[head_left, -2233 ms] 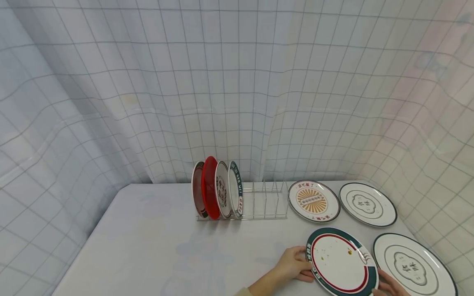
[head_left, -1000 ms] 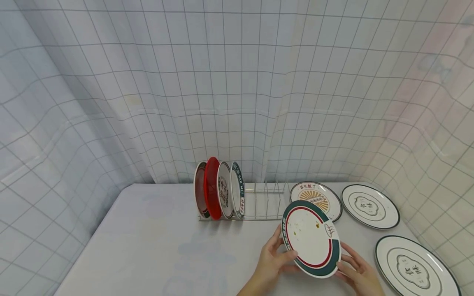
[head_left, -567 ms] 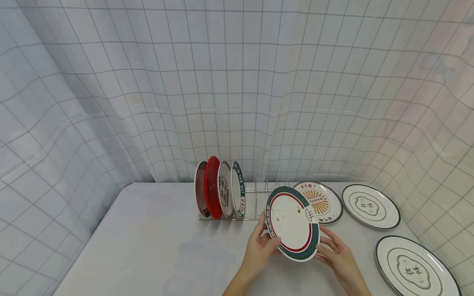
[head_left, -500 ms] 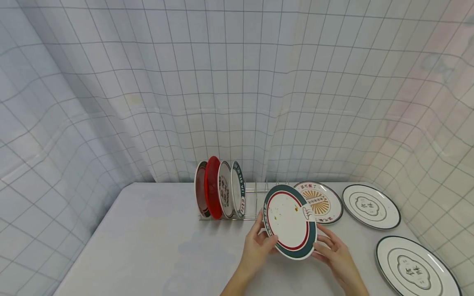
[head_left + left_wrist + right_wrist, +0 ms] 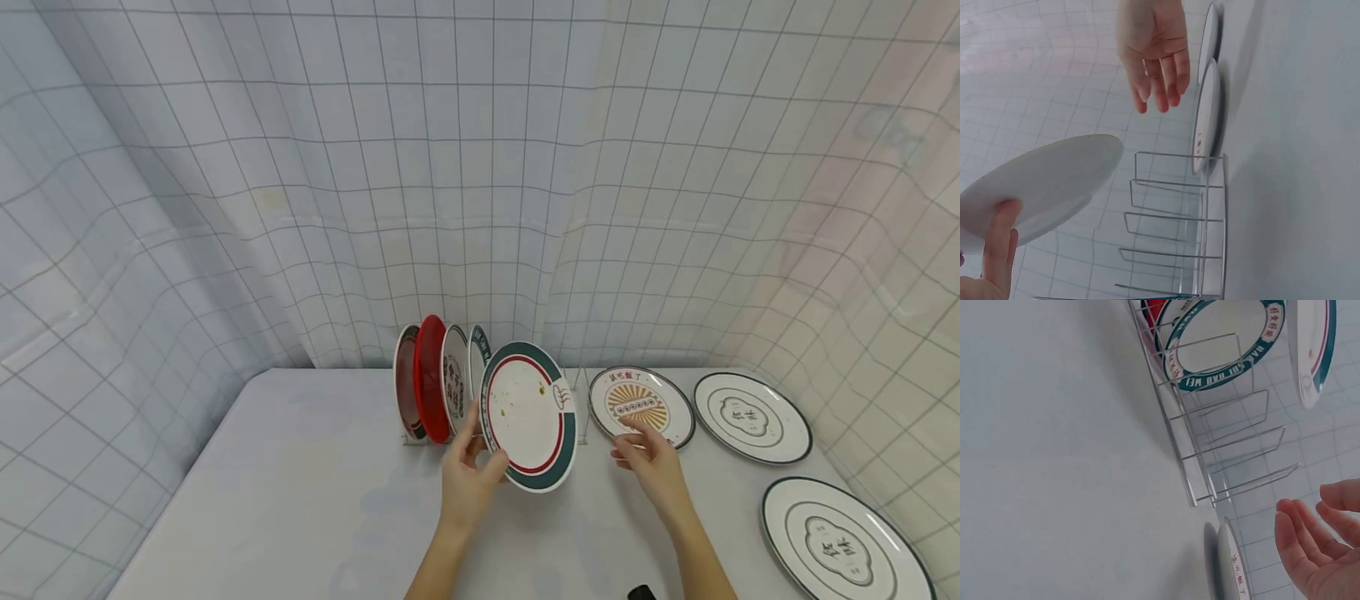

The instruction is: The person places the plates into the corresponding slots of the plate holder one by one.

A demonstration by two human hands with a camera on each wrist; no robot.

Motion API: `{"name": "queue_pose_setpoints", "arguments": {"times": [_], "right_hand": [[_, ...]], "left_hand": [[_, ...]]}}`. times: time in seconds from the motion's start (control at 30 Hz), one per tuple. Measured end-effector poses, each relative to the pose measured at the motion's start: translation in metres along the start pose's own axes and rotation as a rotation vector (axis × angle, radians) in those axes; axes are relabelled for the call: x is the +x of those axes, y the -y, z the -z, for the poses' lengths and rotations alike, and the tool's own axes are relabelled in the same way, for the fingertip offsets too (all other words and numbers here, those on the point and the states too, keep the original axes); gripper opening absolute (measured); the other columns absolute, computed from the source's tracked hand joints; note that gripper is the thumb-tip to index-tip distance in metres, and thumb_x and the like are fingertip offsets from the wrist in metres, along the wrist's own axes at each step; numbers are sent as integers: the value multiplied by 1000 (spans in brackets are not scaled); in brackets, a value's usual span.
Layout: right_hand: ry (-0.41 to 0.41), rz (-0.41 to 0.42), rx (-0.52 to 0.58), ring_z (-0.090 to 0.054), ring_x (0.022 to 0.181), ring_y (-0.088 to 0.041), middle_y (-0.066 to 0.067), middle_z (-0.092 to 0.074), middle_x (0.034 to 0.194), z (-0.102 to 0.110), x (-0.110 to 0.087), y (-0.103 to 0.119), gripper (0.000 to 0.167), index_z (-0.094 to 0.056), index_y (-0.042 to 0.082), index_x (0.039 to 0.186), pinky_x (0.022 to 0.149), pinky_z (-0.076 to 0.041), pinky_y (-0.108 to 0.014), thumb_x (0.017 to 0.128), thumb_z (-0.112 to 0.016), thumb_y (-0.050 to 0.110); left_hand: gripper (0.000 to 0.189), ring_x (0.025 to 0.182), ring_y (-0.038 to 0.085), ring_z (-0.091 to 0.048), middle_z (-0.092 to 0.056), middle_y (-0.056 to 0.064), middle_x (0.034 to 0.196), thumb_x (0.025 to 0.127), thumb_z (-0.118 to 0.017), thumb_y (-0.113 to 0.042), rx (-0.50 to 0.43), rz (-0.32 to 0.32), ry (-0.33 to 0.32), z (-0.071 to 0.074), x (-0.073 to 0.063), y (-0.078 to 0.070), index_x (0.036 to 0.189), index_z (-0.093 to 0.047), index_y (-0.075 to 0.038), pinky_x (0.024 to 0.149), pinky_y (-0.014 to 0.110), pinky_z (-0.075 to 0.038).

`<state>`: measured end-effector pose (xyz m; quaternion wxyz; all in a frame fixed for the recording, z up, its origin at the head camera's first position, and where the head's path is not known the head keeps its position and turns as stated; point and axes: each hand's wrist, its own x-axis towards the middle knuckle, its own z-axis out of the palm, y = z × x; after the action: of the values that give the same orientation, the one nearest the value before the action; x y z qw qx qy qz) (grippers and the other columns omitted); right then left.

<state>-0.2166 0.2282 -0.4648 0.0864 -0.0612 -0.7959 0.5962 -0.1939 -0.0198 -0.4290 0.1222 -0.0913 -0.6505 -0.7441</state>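
Observation:
A white plate with a dark green rim and a red ring (image 5: 525,417) is in the air, tilted, in front of the wire dish rack (image 5: 582,408). My left hand (image 5: 467,479) grips its left edge, thumb on the face and fingers behind, where the left wrist view shows its plain white back. To the right, my right hand (image 5: 651,462) is off the plate with loosely bent fingers and holds nothing. Standing in the rack's left part are a brown-faced plate (image 5: 406,383), a red plate (image 5: 430,379), a patterned white plate (image 5: 454,383) and a green-rimmed plate (image 5: 1260,353).
Right of the rack lies a plate with an orange sunburst (image 5: 637,404). Two white plates with dark rims, one farther back (image 5: 752,417) and one nearer (image 5: 847,542), lie along the table's right side. A grid-patterned curtain (image 5: 480,183) surrounds the table (image 5: 300,500).
The green-rimmed plate has been lifted off the table's right side and carried left to the rack, first in both hands. My right hand has since let go of it.

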Motion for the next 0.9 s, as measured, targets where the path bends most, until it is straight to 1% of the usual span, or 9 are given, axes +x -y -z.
{"name": "queue_pose_setpoints", "arguments": {"times": [0.1,0.2,0.27,0.4,0.5,0.6,0.7,0.8,0.9], "right_hand": [[-49,90,-61,-65,75,-14,-23,-61,101,-4,12,-8,33,-54,0,121,65,-53,-20,88,-58,5],[-65,168,-128,-65,73,-19,-21,-62,103,-10,22,-12,34,-54,1,122,60,-52,-19,89,-58,7],[-62,206,-156,-64,71,-21,-21,-62,106,-15,29,-13,35,-53,0,124,59,-52,-19,90,-57,8],[-57,222,-164,-64,67,-18,-22,-63,105,-26,41,-11,35,-52,-1,125,57,-52,-20,92,-54,13],[-64,207,-140,-63,66,-16,-22,-64,98,-33,46,-5,33,-54,-3,123,57,-51,-19,93,-52,11],[-67,209,-105,-63,68,-22,-24,-64,92,-37,46,3,30,-55,-8,119,59,-53,-22,93,-49,6],[-64,224,-81,-63,69,-24,-24,-64,88,-39,48,5,28,-56,-10,115,60,-53,-23,94,-49,7],[-63,242,-69,-63,65,-15,-20,-65,84,-41,56,-6,27,-61,-8,109,59,-53,-20,94,-50,11],[-60,260,-59,-62,63,-10,-17,-65,80,-41,58,-8,25,-65,-7,98,59,-53,-19,93,-52,13]], "left_hand": [[67,91,19,-50,-53,11,123,79,-57,6,98,-87,-70,5,4,-4,140,-36,-9,70,22,-53],[69,86,14,-49,-57,8,112,75,-59,7,207,-159,-140,8,8,-8,138,-40,-11,74,20,-51],[68,82,14,-50,-59,10,104,73,-59,9,264,-209,-179,9,10,-12,137,-43,-8,74,22,-51],[64,75,19,-51,-58,17,92,68,-55,12,336,-312,-237,6,11,-30,131,-46,3,66,26,-51],[62,72,22,-51,-57,19,86,65,-54,14,378,-383,-275,3,11,-42,127,-49,7,61,20,-47],[64,70,20,-51,-57,14,82,65,-55,13,432,-449,-324,5,17,-28,128,-51,2,60,16,-43],[66,70,17,-50,-56,9,80,66,-55,10,467,-478,-367,8,24,-8,129,-52,-5,57,22,-42],[63,71,16,-49,-56,8,80,68,-54,7,500,-488,-390,8,27,-3,129,-53,-7,54,28,-43],[63,72,16,-49,-56,8,83,69,-54,6,530,-512,-391,7,29,1,131,-51,-8,53,25,-43]]}}
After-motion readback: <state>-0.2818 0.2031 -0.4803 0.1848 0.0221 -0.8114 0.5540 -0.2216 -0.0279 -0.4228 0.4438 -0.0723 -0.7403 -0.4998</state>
